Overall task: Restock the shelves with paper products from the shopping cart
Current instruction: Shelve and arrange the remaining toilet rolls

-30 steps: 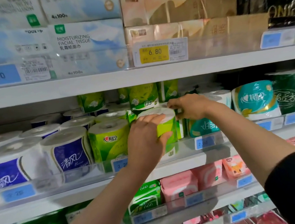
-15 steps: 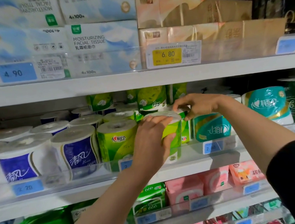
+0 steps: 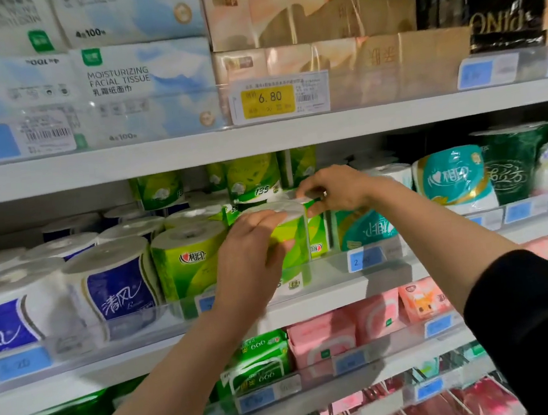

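A green-wrapped toilet paper roll stands at the front of the middle shelf, behind the clear shelf guard. My left hand grips its front and left side, fingers curled over the top edge. My right hand pinches the green wrapper at the roll's top right. A matching green roll stands just to its left, and more green rolls are stacked behind.
Blue-and-white rolls fill the shelf's left part, teal rolls and a dark green pack its right. Facial tissue packs and beige packs sit above. Pink packs and green packs lie below.
Both hands keep their hold on the green roll at the shelf front. My right hand's fingers have shifted slightly along the roll's top right.
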Available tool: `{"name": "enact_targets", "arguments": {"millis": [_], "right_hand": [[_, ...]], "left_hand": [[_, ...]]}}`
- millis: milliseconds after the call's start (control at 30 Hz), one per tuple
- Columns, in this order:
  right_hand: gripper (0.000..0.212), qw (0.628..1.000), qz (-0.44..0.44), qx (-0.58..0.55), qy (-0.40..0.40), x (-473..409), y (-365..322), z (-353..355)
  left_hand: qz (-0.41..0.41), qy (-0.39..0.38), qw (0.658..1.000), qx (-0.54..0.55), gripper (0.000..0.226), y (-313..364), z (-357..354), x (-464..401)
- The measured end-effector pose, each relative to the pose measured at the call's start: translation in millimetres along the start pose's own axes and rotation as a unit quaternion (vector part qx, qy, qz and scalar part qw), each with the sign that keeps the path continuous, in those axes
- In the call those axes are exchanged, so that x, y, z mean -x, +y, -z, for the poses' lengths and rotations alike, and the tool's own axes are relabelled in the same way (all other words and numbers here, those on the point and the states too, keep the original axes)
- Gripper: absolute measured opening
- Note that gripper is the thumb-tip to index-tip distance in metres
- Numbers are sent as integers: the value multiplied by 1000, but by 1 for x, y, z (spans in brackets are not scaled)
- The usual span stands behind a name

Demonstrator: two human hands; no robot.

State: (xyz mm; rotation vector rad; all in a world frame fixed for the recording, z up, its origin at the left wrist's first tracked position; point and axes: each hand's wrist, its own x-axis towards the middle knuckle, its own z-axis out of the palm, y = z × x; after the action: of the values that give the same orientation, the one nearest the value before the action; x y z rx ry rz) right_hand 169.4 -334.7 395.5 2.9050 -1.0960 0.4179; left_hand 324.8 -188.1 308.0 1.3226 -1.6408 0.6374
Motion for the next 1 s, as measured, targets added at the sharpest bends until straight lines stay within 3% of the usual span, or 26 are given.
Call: {"name": "enact_targets", "arguments": {"millis": [100, 233, 300, 400, 467, 567, 667, 767, 867, 1000], "right_hand": [[45, 999, 16, -40, -14, -4, 9, 4], [35, 982, 9, -182, -43, -3, 14, 4], [28, 969, 6, -247, 29, 7, 10, 3], [22, 950, 35, -258, 173, 29, 1, -1], [33, 963, 51, -198, 173, 38, -2, -5], [54, 995, 23, 15, 100, 32, 2, -9], [53, 991, 2, 123, 55, 20, -3, -13], [58, 985, -11, 168, 31, 10, -10, -20], [74, 984, -25, 168, 53, 13, -15, -19], [77, 983, -65, 150, 86, 26, 4, -10]], "left_hand": [[-21, 20, 999, 36, 37, -2, -6, -1], [-18, 5, 998, 52, 35, -1, -9, -4], [-6, -26, 999, 41, 34, 3, -8, -8], [26, -47, 998, 27, 35, 8, -6, -11], [31, -47, 998, 14, 35, 10, -6, -11], [8, -43, 999, -30, 35, 13, -7, -11], [-7, -8, 997, -76, 37, 15, -3, -13], [-2, -1, 993, -117, 38, 11, -2, -10], [9, 10, 990, -137, 39, 4, -5, -1], [13, 20, 989, -145, 39, 4, -8, 0]]}}
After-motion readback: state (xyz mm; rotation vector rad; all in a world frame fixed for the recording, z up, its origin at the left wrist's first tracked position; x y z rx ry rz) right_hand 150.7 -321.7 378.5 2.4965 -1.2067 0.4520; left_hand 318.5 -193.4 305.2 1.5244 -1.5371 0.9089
